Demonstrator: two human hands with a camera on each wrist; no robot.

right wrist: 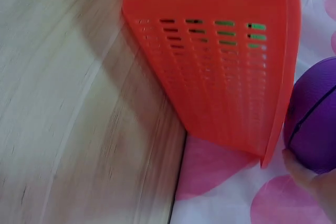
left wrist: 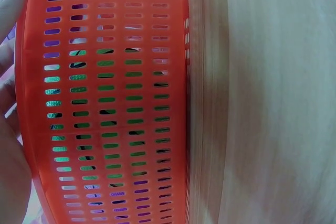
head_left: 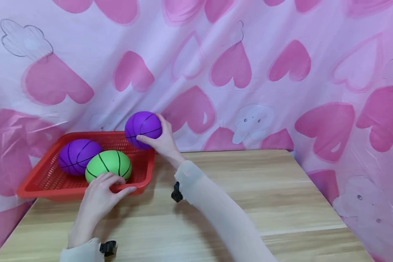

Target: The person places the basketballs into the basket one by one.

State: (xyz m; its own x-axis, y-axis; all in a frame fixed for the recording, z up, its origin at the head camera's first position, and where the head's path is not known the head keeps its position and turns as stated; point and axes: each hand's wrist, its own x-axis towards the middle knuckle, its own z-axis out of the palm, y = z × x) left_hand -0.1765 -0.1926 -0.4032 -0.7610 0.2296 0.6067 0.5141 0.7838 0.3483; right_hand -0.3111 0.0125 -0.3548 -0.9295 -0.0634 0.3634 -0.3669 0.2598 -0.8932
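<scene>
My right hand grips a small purple ball with black seam lines, raised above the back right corner of a red plastic basket. The right wrist view shows this purple ball beyond the basket's rim, with part of the hand on it. My left hand holds the basket's front rim, its fingers bent over the edge. Inside the basket, a green ball lies beside another purple ball. In the left wrist view, green and purple show through the slots of the basket wall.
The basket stands at the left back part of a wooden table. A pink curtain with hearts hangs behind the table and along its right side. Black straps or clips show at both sleeve cuffs.
</scene>
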